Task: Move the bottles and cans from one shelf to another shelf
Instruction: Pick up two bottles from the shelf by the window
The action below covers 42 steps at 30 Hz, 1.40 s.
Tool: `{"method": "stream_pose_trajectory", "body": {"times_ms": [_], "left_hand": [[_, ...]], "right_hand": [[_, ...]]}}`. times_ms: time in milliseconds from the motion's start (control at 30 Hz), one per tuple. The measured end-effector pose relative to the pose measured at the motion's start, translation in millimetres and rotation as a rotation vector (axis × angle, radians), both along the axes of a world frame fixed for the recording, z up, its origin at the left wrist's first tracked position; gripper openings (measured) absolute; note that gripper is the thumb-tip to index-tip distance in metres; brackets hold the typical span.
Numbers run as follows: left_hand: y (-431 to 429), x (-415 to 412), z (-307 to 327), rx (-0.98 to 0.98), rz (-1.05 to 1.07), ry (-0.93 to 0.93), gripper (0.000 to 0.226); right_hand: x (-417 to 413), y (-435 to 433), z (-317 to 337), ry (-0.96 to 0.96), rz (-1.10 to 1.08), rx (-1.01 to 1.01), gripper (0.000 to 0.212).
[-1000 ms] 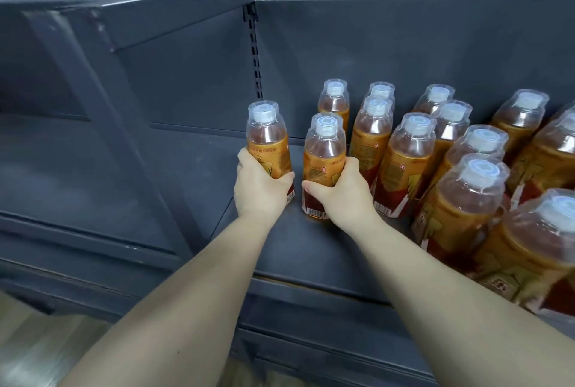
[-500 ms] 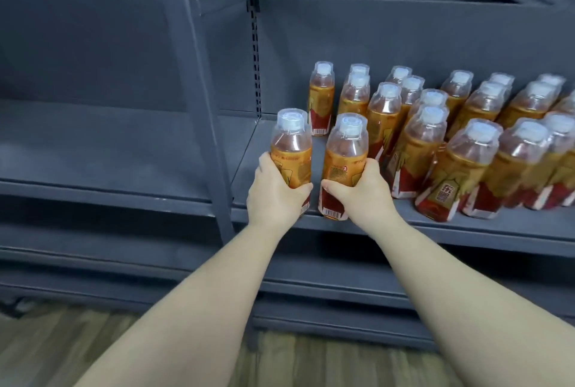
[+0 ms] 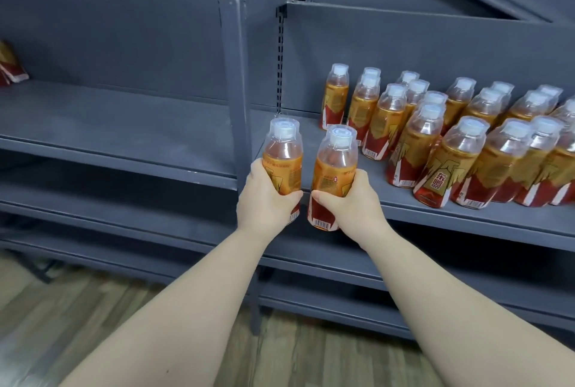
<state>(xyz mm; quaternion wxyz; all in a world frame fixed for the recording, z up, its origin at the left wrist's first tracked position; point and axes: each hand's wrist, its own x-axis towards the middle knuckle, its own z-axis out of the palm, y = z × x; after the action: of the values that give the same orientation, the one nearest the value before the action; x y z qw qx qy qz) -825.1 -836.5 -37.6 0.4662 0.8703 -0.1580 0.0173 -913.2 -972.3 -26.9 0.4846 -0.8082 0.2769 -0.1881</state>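
At the near left corner of the right shelf (image 3: 466,215): two bottles, one in each of the hands.
Hold: the left hand (image 3: 267,200) is gripping the left bottle (image 3: 283,156) round its label; the right hand (image 3: 348,203) is gripping the right bottle (image 3: 334,162) likewise, both upright before the shelf edge. Clear plastic, amber drink, orange-and-red sleeve, pale cap under clear dome. Judged full: fairly heavy, stiff-walled, sleeve possibly slick; mid-body is offering the surest hold. Stock bottles (image 3: 451,144) are standing to the right.

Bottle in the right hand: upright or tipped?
Upright: cap on top, barcode end down. The right hand grips the bottle round its label, base in front of the shelf edge.
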Motion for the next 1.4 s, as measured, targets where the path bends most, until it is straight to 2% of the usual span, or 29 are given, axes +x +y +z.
{"method": "stream_pose_trajectory", "body": {"times_ms": [300,633,900,1200,1400], "left_hand": [[47,-9,-4,0.018,0.162,-0.004,0.069],[149,12,-1,0.012,0.425,-0.006,0.072],[258,64,-3,-0.011,0.563,0.015,0.065],[370,135,-1,-0.024,0.626,0.005,0.064],[426,172,-8,-0.062,0.698,0.037,0.063]], "right_hand": [[15,30,1,0.006,0.179,0.019,0.062],[74,123,1,-0.011,0.452,0.002,0.059],[148,223,-5,-0.010,0.564,-0.017,0.062],[235,337,-9,-0.006,0.640,0.014,0.068],[283,395,-13,-0.001,0.712,-0.001,0.064]]}}
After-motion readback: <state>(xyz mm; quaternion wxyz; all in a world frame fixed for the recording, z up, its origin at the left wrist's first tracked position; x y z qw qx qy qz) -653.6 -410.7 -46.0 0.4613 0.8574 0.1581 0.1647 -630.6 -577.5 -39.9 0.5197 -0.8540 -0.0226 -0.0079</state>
